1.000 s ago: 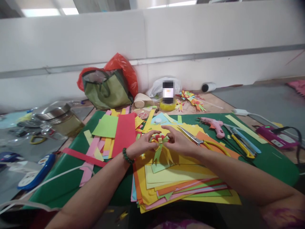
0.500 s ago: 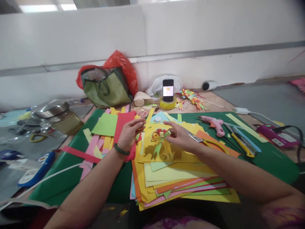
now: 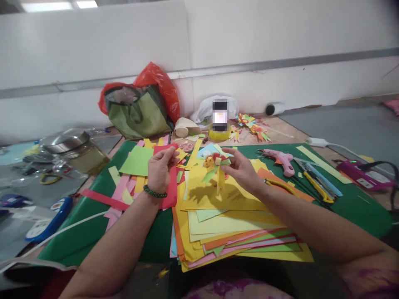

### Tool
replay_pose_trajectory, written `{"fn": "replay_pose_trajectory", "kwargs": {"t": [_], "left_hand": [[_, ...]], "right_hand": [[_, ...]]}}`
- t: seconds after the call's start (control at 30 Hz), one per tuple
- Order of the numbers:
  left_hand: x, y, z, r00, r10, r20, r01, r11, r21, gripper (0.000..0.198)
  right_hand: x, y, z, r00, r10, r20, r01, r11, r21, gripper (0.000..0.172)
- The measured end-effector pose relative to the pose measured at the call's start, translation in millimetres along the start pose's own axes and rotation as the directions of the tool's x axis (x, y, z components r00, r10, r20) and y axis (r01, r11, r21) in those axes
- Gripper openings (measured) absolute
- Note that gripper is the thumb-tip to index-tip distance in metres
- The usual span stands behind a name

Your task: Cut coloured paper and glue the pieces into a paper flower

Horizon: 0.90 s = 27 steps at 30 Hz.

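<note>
Paper flower [image 3: 214, 162] is pinched in our right hand [image 3: 242, 171] above yellow paper [image 3: 199, 204]; our left hand [image 3: 160, 171] has its fingertips together.

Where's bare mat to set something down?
Best is the right of the green mat, between the yellow cutter, the purple device and the right forearm. A smaller patch lies between the left forearm and the paper stack. Crowded: the centre, where the right hand holds the paper flower over that stack, and the left, under paper strips.

My bare forearms [image 3: 120, 236] slant inward
I have the bare left hand [image 3: 160, 168] pinched at its fingertips, the bare right hand [image 3: 243, 171] curled inward.
</note>
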<state>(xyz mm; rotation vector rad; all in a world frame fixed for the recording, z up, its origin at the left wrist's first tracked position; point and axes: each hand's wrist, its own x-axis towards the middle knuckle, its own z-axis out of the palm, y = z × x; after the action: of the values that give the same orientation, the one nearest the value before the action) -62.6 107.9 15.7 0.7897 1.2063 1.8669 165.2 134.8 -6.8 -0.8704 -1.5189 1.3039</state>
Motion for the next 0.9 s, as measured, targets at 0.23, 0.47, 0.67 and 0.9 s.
{"fn": "replay_pose_trajectory", "kwargs": {"t": [0.23,0.47,0.67,0.9], "left_hand": [[-6,8,0.0,0.987,0.146,0.072,-0.148,0.989,0.023,0.036],[-14,23,-9.3,0.578,-0.259,0.774,0.049,0.958,0.284,0.048],[-12,33,-10.7,-0.057,-0.55,0.833,-0.001,0.834,0.551,0.048],[-14,25,-8.2,0.487,-0.429,0.761,0.104,0.894,0.437,0.035]], "right_hand": [[9,-6,-11,0.938,-0.211,-0.276,0.247,0.964,0.102,0.043],[9,-4,-11,0.955,-0.16,-0.25,0.192,0.976,0.107,0.042],[4,-7,-7,0.979,-0.125,-0.161,0.137,0.988,0.067,0.042],[0,-8,-4,0.993,-0.091,-0.081,0.092,0.996,0.002,0.044]]}}
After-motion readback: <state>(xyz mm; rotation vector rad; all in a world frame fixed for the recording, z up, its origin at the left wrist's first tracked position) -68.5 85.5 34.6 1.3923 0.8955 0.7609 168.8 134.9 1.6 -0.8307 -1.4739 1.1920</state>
